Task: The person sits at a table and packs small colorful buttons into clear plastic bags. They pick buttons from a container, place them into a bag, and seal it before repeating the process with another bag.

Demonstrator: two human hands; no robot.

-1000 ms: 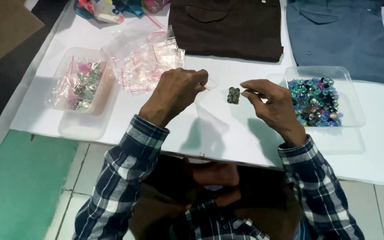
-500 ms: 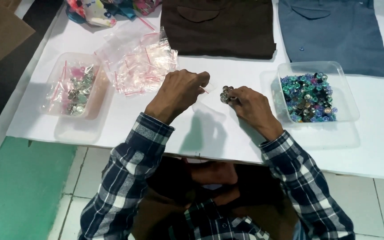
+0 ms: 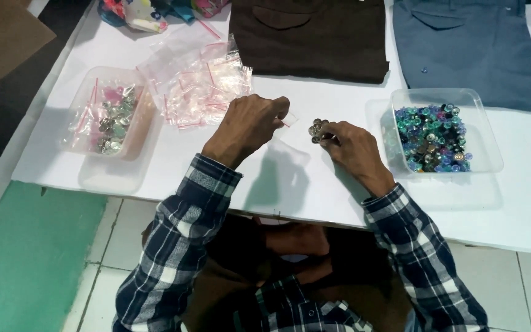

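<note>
My left hand [image 3: 250, 123] hovers above the white table [image 3: 314, 190], pinching a small clear zip bag [image 3: 288, 117] with a red seal line. Close to its right, my right hand [image 3: 353, 146] grips a little cluster of metallic buttons [image 3: 317, 130] at its fingertips, a short gap from the bag's mouth. Right of that hand stands a clear plastic tub [image 3: 480, 132] full of blue, green and metal buttons [image 3: 431, 138].
At the left sits a clear tub [image 3: 87, 169] with filled small bags [image 3: 110, 117]. A pile of empty zip bags [image 3: 201, 86] lies behind my left hand. Along the table's back lie a folded brown garment [image 3: 311, 37] and a blue garment [image 3: 468, 49].
My right hand has brought the cluster of buttons leftward and lower, closer to the bag in my left hand. The left hand has stayed roughly in place.
</note>
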